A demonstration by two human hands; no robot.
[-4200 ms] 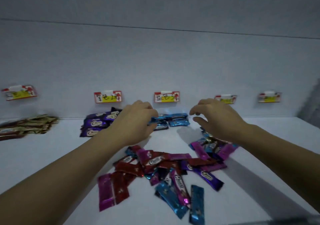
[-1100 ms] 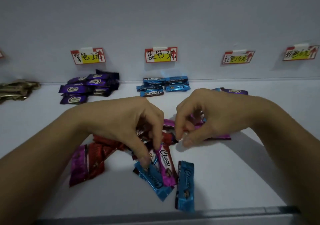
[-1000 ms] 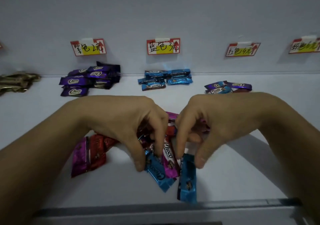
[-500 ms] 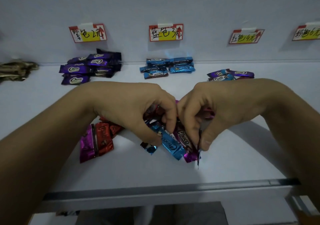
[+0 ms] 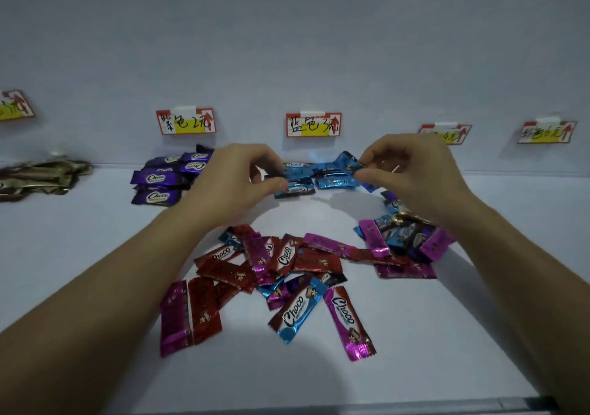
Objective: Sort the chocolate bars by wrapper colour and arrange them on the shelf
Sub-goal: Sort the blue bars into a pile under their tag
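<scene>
1. The step now is putting blue ones away. Both hands are up at the back of the shelf (image 5: 95,239), just under the blue label (image 5: 313,124).
2. The right hand (image 5: 412,175) pinches a blue bar (image 5: 346,163) between thumb and fingers. The bar is in the air, below the blue label and a bit to its right.
3. The left hand (image 5: 236,181) is below the blue label and to its left. Its fingers are curled at the edge of the blue pile (image 5: 332,180). I cannot tell if it holds a bar or only touches the pile.
4. The blue pile lies right under the blue label, against the back wall.
5. The held bar looks tilted. Its long side runs mostly left to right, and its free end points left, toward the pile.
6. Next, I think the right hand should lower the bar onto the blue pile, lay it flat the same way as the others, and let go.
7. Then more bars need picking. The mixed heap (image 5: 287,264) lies well in front of the blue label, nearer the person, with red, pink and blue bars in it.
</scene>
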